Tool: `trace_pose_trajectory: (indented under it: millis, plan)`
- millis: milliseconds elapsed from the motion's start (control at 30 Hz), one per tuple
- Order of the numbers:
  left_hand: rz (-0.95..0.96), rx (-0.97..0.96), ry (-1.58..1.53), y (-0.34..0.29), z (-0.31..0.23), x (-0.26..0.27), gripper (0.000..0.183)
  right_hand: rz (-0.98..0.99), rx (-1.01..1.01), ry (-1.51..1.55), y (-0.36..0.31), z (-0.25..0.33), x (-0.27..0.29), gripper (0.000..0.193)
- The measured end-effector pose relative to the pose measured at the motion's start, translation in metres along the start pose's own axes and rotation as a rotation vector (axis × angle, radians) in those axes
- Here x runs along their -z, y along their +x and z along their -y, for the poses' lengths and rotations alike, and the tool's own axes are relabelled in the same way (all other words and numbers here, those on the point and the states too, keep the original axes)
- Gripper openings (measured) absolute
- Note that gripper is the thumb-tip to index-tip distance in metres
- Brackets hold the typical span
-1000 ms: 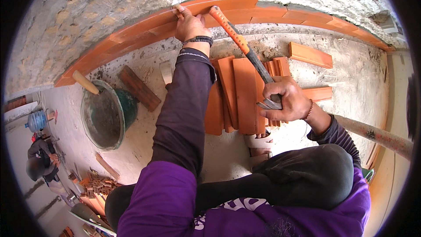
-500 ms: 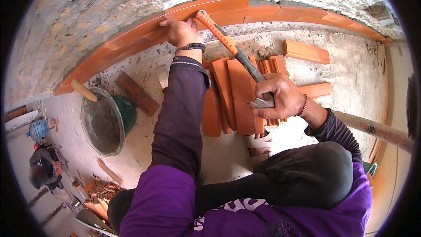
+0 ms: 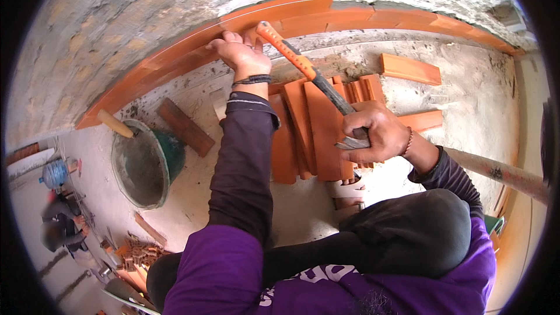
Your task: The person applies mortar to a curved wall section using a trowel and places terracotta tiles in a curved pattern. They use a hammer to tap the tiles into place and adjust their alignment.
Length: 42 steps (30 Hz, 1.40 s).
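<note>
My right hand (image 3: pixel 379 131) is closed around the metal head of a hammer (image 3: pixel 297 61). The orange and black grip points up and left, its end close to the lower tile course on the wall. My left hand (image 3: pixel 240 55) has its fingers apart and nothing in them, right by the orange tiles (image 3: pixel 303 4) set along the foot of the wall. Whether its fingertips touch the tiles I cannot tell. A thin white string (image 3: pixel 233 18) runs along the upper course. Beneath the hammer lies a stack of orange tiles (image 3: pixel 324 134) on the floor.
A green bucket (image 3: pixel 175 157) with a wooden handle (image 3: pixel 115 123) over its rim stands at left, beside a dark wooden piece (image 3: pixel 185 127). Loose tiles (image 3: pixel 411 69) lie at right, near a long pole (image 3: pixel 496 170). Another person (image 3: pixel 64 224) is at far left.
My left hand has drawn slightly down from the tiles, its fingers opening. The hammer's grip end has dipped a little down and left; my right hand keeps its hold.
</note>
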<state>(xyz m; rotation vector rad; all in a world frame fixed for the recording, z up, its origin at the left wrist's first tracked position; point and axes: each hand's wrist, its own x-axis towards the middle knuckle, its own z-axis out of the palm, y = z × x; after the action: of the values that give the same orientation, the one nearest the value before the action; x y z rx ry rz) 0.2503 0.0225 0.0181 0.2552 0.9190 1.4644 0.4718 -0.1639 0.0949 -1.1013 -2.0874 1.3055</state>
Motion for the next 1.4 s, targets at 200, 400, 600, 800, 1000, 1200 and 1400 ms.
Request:
trace_pose_trajectory:
  millis: [200,400,600,800,1000,1200,1400]
  plan:
    - [-0.216,0.002,0.046,0.003,-0.019,0.028,0.087,-0.013,0.058,-0.033,0.006,0.0,-0.005,0.038]
    - [-0.045,0.026,-0.029,0.034,-0.09,0.068,0.091,0.082,0.076,-0.086,0.028,0.011,-0.014,0.038]
    - [0.099,0.145,-0.158,0.035,-0.124,0.065,0.097,0.089,0.067,-0.067,0.054,0.023,-0.047,0.036]
    - [0.182,0.22,-0.197,0.039,-0.133,0.067,0.102,-0.005,0.048,-0.122,0.072,0.027,-0.073,0.041]
    - [0.208,0.228,-0.179,0.036,-0.135,0.064,0.104,-0.036,0.03,-0.178,0.081,0.03,-0.083,0.041]
    - [0.215,0.228,-0.146,0.043,-0.135,0.071,0.108,-0.067,0.006,-0.178,0.09,0.039,-0.09,0.038]
    - [0.23,0.22,-0.177,0.047,-0.136,0.076,0.11,-0.087,0.057,-0.065,0.087,0.044,-0.12,0.036]
